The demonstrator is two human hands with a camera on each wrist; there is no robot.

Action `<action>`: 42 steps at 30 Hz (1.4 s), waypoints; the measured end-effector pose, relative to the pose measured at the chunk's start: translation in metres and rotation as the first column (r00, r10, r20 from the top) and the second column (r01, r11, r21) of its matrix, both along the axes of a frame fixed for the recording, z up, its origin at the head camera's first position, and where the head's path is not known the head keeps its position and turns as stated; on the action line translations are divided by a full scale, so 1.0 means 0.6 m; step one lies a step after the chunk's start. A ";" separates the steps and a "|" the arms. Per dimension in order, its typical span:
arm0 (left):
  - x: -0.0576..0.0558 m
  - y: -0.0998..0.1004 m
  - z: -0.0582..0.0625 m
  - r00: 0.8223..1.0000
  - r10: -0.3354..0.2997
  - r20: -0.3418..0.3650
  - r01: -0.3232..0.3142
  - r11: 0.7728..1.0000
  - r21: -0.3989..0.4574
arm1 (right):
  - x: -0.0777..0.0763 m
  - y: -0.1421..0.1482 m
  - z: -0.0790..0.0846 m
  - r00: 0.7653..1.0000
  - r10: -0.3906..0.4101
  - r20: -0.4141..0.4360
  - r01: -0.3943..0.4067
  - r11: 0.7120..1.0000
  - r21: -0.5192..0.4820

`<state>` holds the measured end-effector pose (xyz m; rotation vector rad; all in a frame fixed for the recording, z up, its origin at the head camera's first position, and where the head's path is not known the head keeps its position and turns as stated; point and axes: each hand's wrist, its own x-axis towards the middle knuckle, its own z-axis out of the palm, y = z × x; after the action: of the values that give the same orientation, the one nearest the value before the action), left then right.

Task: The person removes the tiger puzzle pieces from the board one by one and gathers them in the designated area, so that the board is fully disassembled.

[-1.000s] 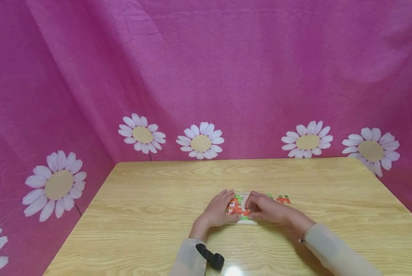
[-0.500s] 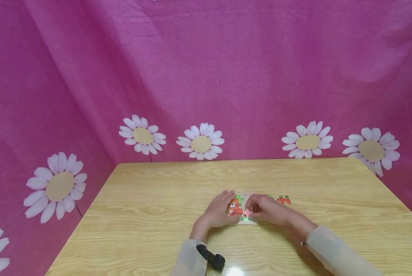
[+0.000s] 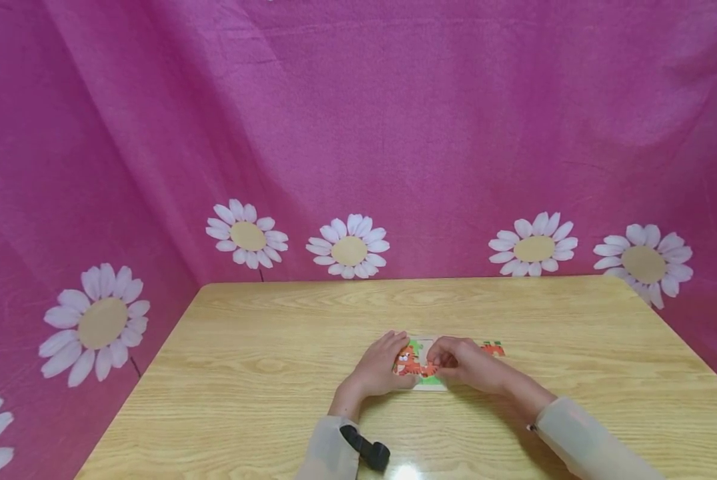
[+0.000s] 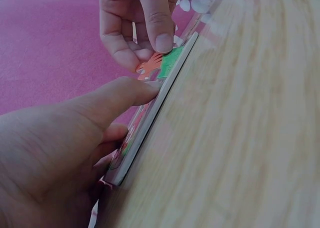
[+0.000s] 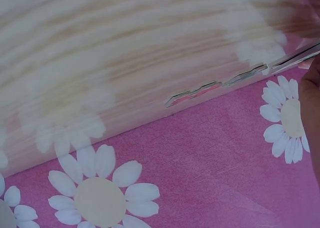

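Observation:
On the table lies a shallow puzzle board (image 3: 425, 388) with a pale frame and an orange striped tiger picture on its left part. My left hand (image 3: 382, 365) grips the board's left end, thumb along the near edge and fingers at the far side. Between thumb and fingertips, my right hand (image 3: 469, 364) pinches an orange and green puzzle piece (image 4: 170, 63) at the board's right part. The piece sits tilted over the board's near edge in the left wrist view. In the right wrist view only a strip of the right hand (image 5: 312, 105) shows.
A loose orange and green puzzle piece (image 3: 492, 348) lies right of the board, beyond the right hand. The right wrist view shows thin loose pieces (image 5: 195, 94) on the table (image 3: 274, 373). A pink daisy-print cloth (image 3: 394, 133) hangs behind the table.
The pinched piece has turned from a pale, glare-lit tilt to show its orange and green face. My right hand shifts only slightly; the left keeps its place on the board.

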<state>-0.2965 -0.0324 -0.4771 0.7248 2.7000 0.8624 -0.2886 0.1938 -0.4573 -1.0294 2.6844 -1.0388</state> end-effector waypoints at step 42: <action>0.001 0.001 0.003 1.000 0.020 0.000 -0.020 1.000 0.000 | -0.004 0.070 0.005 0.993 -0.114 0.035 0.117 0.989 -0.093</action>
<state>-0.2961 -0.0316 -0.4754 0.6990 2.7115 0.8671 -0.2910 0.2356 -0.4541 -0.8736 2.7231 -1.2023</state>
